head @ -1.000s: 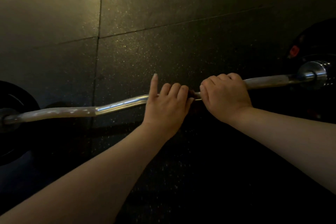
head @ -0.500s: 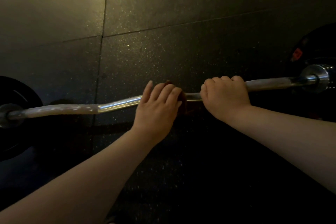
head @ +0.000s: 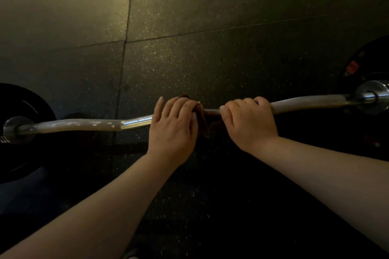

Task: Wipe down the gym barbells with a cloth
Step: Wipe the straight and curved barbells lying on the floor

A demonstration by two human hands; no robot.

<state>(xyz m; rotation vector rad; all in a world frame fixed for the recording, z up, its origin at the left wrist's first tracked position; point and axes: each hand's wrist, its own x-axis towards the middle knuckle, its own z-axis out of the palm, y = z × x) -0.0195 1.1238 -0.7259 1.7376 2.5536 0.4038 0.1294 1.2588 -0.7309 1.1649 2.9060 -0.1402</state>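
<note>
A curved chrome barbell (head: 84, 125) lies across the dark floor from left to right. My right hand (head: 250, 124) grips the bar right of its middle, fingers curled over it. My left hand (head: 173, 127) sits on the bar's middle and holds a dark reddish cloth (head: 207, 121) against the metal. Most of the cloth is hidden under that hand; a fold hangs below the bar between my two hands.
Black weight plates sit on both ends, one at the left (head: 23, 132) and one at the right (head: 366, 69) with a red label. A steel collar (head: 372, 99) caps the right end. Speckled rubber floor tiles (head: 189, 59) lie all around.
My left index finger, raised a second ago, has folded down. The left hand has closed over the cloth on the bar. The right hand keeps its grip.
</note>
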